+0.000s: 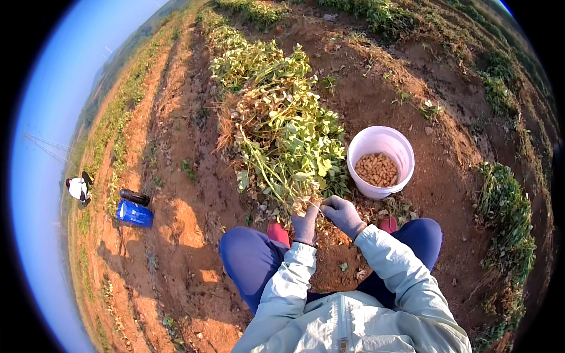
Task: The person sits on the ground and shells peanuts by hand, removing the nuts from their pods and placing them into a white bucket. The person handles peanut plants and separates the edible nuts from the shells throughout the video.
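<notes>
My left hand (pixel 304 227), in a grey knit glove, grips the root end of an uprooted peanut plant (pixel 282 187) between my knees. Its stems and green leaves stretch away from me onto the heap of pulled plants (pixel 304 137). My right hand (pixel 345 215), gloved alike, meets the left with its thumb and fingers pinched at a thin pale strand of the plant. Whether a pod is between those fingertips is too small to see. Just beyond my right hand stands a white plastic bucket (pixel 355 140), with peanut pods (pixel 376 170) covering its bottom.
Pulled plants lie in rows, one at the right (pixel 505 216). On the soil at left are a blue bag (pixel 134 213) bearing writing and a dark cylindrical bottle (pixel 134 197). Farther off is another person (pixel 78 189). My red shoes (pixel 278 233) flank the work.
</notes>
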Demonstrator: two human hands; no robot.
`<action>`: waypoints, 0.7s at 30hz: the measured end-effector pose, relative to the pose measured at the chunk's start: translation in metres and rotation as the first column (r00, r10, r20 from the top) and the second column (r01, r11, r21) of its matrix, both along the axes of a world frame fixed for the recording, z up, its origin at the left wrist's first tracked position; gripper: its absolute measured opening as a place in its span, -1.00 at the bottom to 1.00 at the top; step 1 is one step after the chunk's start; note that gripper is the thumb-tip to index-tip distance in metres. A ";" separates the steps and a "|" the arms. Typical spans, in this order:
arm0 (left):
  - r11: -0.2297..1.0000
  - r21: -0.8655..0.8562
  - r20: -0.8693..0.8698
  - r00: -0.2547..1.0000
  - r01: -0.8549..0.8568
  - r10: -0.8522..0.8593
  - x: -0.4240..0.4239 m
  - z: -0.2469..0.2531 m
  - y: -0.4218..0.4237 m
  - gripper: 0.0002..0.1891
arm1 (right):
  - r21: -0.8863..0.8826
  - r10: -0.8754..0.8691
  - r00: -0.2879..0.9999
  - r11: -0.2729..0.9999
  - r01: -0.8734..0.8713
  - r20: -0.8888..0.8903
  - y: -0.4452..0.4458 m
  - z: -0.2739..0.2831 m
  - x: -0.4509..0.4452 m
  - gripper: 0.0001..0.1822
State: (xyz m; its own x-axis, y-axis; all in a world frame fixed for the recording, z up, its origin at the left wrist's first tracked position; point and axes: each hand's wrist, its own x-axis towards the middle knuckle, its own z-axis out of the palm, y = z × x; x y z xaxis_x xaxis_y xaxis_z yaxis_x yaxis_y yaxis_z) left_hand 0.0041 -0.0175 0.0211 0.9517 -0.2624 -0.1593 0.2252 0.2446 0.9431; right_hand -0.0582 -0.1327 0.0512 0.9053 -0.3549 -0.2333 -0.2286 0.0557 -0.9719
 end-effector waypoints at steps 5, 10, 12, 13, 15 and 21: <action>0.998 -0.047 -0.328 0.944 -0.046 0.028 0.007 -0.004 0.006 -0.70 | 0.025 0.011 1.000 1.000 -0.011 -0.009 -0.004 0.001 0.003 -0.76; 0.999 -0.045 -0.302 0.953 0.008 -0.021 0.005 0.002 0.003 -0.69 | -0.218 0.085 0.996 0.972 -0.087 -0.019 -0.009 -0.010 -0.001 -0.73; 0.996 0.091 -0.105 0.994 -0.005 0.015 0.002 -0.004 -0.002 -0.73 | -0.636 0.099 0.995 0.768 -0.076 0.001 -0.003 -0.003 -0.003 -0.78; 0.974 0.227 -0.068 0.998 0.025 -0.010 0.003 -0.012 0.003 -0.75 | -0.797 0.114 0.993 0.600 -0.060 0.011 0.002 0.007 -0.002 -0.80; 0.980 0.195 -0.091 0.995 -0.031 0.050 0.000 -0.019 0.001 -0.76 | -0.849 0.183 0.983 0.522 -0.083 0.016 0.007 0.017 -0.004 -0.88; 0.989 0.151 -0.331 0.943 0.004 0.046 0.001 -0.031 -0.001 -0.83 | -0.638 0.197 0.977 0.764 -0.100 0.083 -0.004 0.006 -0.007 -0.85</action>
